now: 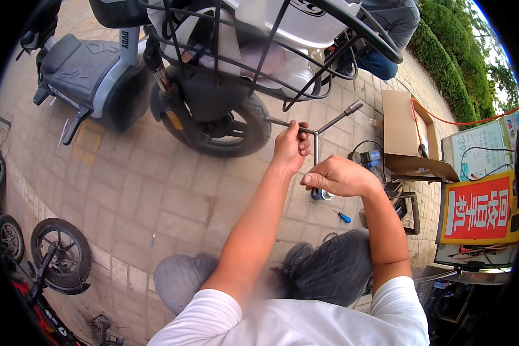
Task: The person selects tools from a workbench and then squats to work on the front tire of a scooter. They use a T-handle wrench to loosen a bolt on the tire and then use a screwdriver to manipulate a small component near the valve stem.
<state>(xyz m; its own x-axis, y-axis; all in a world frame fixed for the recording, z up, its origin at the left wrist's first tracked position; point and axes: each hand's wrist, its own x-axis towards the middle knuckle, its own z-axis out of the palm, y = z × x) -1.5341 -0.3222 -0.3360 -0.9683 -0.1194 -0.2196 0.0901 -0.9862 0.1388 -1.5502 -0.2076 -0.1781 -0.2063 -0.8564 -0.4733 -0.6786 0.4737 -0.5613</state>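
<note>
A metal three-way socket wrench is held in front of the scooter's front wheel. My left hand is closed around its left arm, thumb uppermost, with the tip of that arm by the tyre. My right hand is curled over the wrench's lower arm, thumb pointing left; its fingers are mostly hidden beneath the palm. The wrench's third arm points up to the right, ending in a socket. Just below my right hand, a blue can-like thing with a pale round end partly shows.
A black wire basket overhangs the wheel. To the right are an open cardboard box, a blue tool, a blue-handled screwdriver and a red-and-yellow sign. Loose wheels lie left; another person is beyond.
</note>
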